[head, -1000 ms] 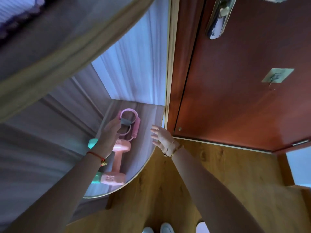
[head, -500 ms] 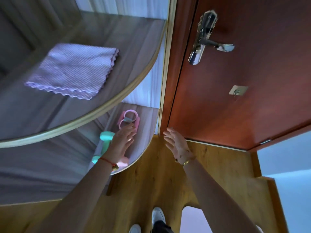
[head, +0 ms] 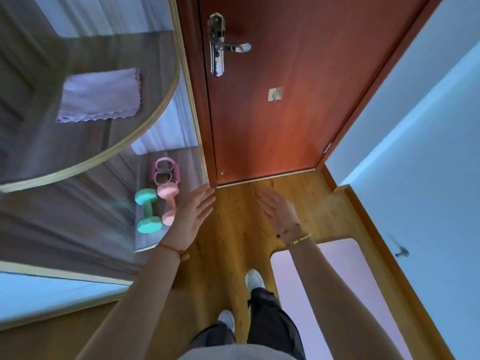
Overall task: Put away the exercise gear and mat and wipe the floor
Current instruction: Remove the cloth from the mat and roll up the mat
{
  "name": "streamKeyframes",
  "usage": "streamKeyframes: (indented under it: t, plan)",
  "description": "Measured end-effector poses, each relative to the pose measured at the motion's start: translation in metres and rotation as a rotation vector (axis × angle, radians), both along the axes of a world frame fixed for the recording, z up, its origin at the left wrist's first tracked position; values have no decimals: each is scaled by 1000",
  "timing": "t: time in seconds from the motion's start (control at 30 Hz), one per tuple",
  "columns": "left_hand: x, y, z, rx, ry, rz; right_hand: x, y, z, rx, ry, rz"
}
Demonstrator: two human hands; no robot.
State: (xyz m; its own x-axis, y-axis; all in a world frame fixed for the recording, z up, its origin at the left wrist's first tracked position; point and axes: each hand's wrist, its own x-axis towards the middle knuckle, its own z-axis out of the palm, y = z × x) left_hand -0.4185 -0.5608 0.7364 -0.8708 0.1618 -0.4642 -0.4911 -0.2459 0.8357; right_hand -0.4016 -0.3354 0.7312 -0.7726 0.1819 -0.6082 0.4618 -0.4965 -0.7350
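Note:
On the low rounded shelf lie a teal dumbbell, a pink dumbbell and a pink resistance ring band, side by side. My left hand hovers just right of the shelf, fingers straight, holding nothing. My right hand is out over the wooden floor, also flat and holding nothing. A folded lilac cloth rests on the upper rounded shelf. A pale pink mat lies flat on the floor by my right foot.
A red-brown door with a metal handle stands straight ahead, a small hook on it. A light blue wall runs along the right with a wooden skirting. My feet in white shoes stand on the floor.
My left hand has come off the gear on the low shelf and drawn back to the right. I have straightened up, so the mat and both shelves show.

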Motion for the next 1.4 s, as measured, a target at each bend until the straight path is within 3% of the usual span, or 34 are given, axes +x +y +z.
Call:
streamKeyframes:
  t: [0.23,0.53,0.67,1.1,1.4]
  plan:
    - [64,51,38,-3,9,-252,130,38,21,-32,66,-257]
    - [166,141,62,-48,104,-671,307,78,56,131,138,-564]
    - [236,186,64,-70,157,-842,401,92,56,149,130,-732]
    - [529,304,38,36,8,-1177,731,127,31,194,7,-1094]
    - [643,349,28,-43,-33,-1381,861,142,15,136,-45,-1318]
